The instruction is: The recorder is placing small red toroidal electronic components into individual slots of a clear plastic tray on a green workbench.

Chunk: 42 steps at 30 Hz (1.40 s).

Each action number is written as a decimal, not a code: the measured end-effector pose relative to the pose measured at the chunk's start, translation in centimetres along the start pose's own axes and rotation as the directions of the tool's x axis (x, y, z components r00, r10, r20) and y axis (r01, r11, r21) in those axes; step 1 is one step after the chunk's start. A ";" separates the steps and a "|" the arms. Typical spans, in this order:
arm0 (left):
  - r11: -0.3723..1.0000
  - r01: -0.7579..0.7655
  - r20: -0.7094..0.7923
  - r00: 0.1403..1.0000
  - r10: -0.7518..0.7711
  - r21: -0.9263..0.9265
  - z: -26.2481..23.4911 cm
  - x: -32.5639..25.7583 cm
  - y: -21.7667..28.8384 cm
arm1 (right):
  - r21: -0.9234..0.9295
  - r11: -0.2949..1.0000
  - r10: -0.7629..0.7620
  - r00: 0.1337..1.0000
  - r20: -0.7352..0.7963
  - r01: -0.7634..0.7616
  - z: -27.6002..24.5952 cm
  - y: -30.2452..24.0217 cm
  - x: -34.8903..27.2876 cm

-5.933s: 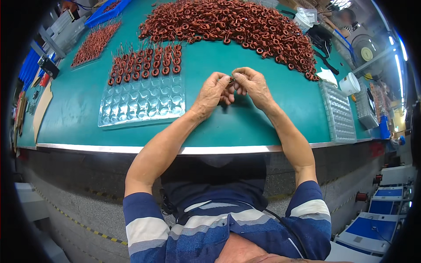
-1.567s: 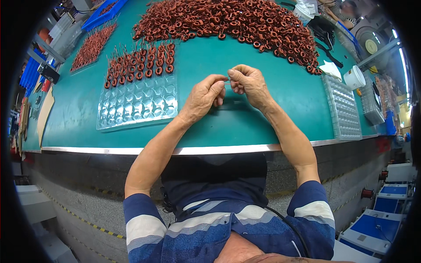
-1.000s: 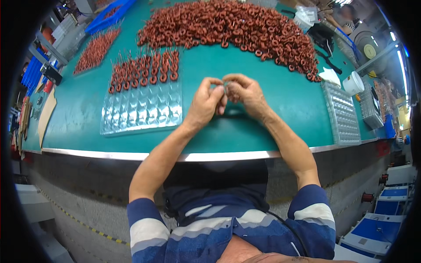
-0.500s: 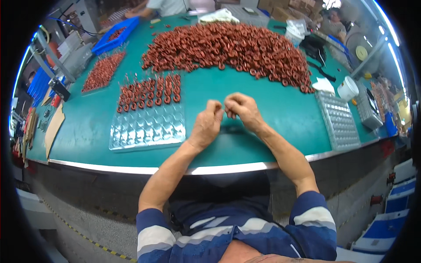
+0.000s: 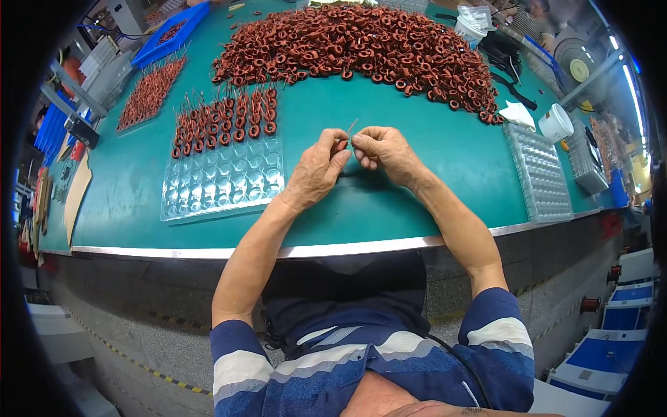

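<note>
While the left hand [image 5: 318, 169] and right hand [image 5: 390, 154] pinch a reddish wire [image 5: 353, 126] between them, apparently adjusting it, the next move likely calls for light, steady control.

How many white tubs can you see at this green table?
2. One white tub is at the right, beside the clear trays; the other is farther back, by the heap of copper-coloured rings, with clear plastic at its top. Others may be hidden.
</note>
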<state>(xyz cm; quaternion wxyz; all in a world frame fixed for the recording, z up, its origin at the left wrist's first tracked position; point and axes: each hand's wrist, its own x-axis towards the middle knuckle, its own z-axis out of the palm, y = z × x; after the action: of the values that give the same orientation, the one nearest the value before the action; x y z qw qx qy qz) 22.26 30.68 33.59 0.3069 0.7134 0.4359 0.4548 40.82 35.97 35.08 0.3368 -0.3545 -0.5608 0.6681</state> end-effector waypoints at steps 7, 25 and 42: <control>0.988 -0.104 0.023 0.994 0.102 0.112 -0.4 0.0 -0.2 | -0.010 0.988 0.154 0.988 0.005 -0.154 0.0 -0.3 0.1; 0.841 0.168 0.008 0.982 -0.191 -0.514 0.7 -0.3 1.2 | -0.197 0.941 -0.306 0.940 -0.149 0.275 2.4 -0.9 -1.2; 0.663 0.318 0.115 0.937 -0.331 -0.678 0.3 0.2 0.5 | -0.173 0.956 -0.258 0.959 -0.119 0.236 1.9 0.2 -0.3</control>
<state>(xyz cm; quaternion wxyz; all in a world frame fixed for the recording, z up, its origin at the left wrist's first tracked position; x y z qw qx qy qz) 22.78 30.67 33.97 0.6207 0.4555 0.3589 0.5277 39.37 34.75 35.13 0.4272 -0.3529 -0.6268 0.5478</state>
